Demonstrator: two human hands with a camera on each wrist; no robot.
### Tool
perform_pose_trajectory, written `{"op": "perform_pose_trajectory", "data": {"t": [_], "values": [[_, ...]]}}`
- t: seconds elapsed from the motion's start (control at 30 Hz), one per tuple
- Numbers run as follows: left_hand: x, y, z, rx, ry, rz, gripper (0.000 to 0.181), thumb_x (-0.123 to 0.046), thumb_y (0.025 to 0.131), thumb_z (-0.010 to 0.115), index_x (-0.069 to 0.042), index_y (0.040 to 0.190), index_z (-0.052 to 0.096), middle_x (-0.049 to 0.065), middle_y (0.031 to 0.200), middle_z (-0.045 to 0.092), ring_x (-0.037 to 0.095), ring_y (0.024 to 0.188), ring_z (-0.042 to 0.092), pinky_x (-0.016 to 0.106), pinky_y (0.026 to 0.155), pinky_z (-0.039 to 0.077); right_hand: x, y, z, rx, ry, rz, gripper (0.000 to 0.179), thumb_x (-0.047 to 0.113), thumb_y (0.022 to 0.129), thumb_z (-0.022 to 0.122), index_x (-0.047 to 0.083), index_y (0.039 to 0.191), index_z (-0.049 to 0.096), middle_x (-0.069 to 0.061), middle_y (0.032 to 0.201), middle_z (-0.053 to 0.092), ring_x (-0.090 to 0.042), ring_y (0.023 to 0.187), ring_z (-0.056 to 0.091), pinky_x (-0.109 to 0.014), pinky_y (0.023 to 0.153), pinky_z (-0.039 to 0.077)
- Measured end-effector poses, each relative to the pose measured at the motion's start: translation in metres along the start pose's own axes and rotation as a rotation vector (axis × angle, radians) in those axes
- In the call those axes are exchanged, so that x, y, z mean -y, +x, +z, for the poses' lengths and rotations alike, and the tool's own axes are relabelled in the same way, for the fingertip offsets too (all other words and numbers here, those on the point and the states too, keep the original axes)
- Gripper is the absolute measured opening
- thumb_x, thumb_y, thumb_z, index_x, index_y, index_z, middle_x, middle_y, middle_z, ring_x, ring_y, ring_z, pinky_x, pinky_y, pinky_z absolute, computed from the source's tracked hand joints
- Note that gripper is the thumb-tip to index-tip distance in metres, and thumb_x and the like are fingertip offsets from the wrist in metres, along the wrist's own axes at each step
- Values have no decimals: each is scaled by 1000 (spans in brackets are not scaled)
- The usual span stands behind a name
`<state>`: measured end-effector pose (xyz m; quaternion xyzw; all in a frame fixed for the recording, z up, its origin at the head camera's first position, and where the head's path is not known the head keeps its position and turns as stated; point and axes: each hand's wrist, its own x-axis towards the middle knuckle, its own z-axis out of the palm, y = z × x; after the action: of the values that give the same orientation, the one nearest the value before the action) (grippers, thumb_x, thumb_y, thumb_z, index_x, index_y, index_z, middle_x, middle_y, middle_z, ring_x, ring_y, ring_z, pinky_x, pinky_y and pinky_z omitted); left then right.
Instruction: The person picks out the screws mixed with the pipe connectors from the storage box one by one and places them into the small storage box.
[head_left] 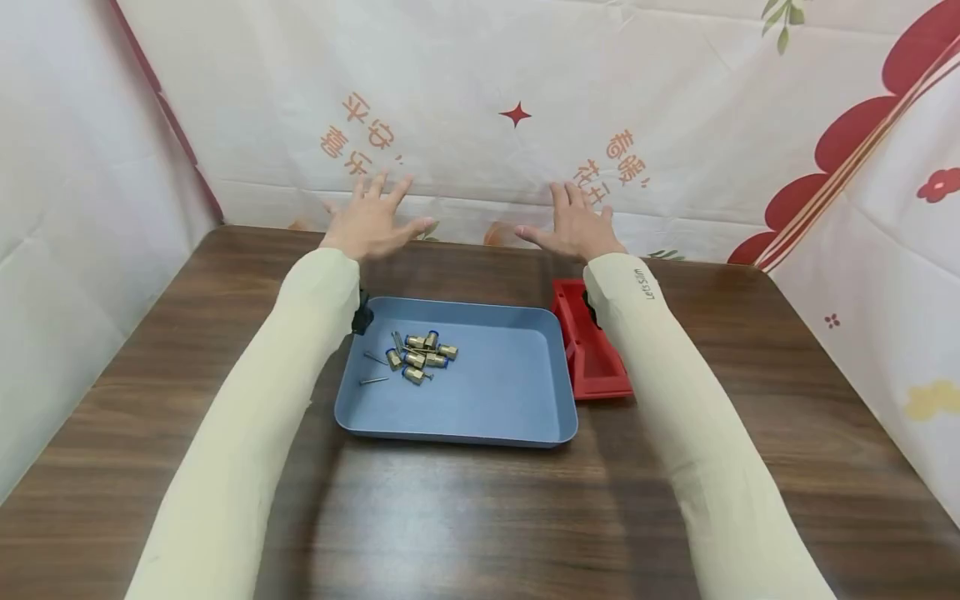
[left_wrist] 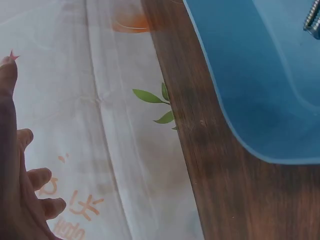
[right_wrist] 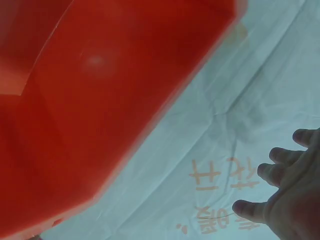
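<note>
Both hands reach out past the far side of the table with their fingers spread, holding nothing. My left hand (head_left: 372,220) is beyond the back left corner of a blue tray (head_left: 495,392); in the left wrist view its fingers show at the left side. My right hand (head_left: 576,223) is beyond a red plastic bin (head_left: 600,387), which the right sleeve partly covers. Brass push-in fittings (head_left: 414,360) with blue collars lie in a loose group on the left half of the tray. Several screws (head_left: 373,381) lie among and beside them.
The tray and bin stand side by side on a dark wood-grain table (head_left: 465,517). A white printed cloth (head_left: 465,100) hangs behind the table and along its sides. Long pale sleeves (head_left: 240,417) cover both forearms.
</note>
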<state>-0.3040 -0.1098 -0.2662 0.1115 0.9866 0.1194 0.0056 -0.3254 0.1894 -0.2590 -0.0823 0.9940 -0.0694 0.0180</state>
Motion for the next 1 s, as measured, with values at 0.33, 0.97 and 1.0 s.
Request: {"op": "perform_pose_trajectory", "data": {"t": [0.33, 0.97, 1.0], "values": [[30, -31, 3, -13, -284, 98, 74, -65, 94, 26, -30, 153, -3, 4, 162, -3, 29, 148, -1, 62, 113, 6, 10, -24, 1, -14, 71, -132, 85, 51, 92, 49, 6, 152, 8, -20, 156, 16, -37, 142, 20, -65, 110, 13], [54, -74, 48, -135, -955, 60, 56, -39, 103, 18, -6, 149, 24, 26, 149, 32, 46, 135, 33, 65, 106, 25, 72, -79, 24, -36, 384, -376, 62, 18, 87, 67, -3, 139, 38, -19, 138, 46, -31, 126, 44, -45, 107, 36], [54, -75, 49, -136, -976, 51, 56, -39, 103, 18, -5, 148, 24, 27, 148, 33, 46, 135, 34, 65, 105, 26, 75, -81, 27, -31, 393, -374, 60, 17, 87, 67, -2, 138, 41, -18, 137, 46, -30, 125, 45, -43, 106, 37]]}}
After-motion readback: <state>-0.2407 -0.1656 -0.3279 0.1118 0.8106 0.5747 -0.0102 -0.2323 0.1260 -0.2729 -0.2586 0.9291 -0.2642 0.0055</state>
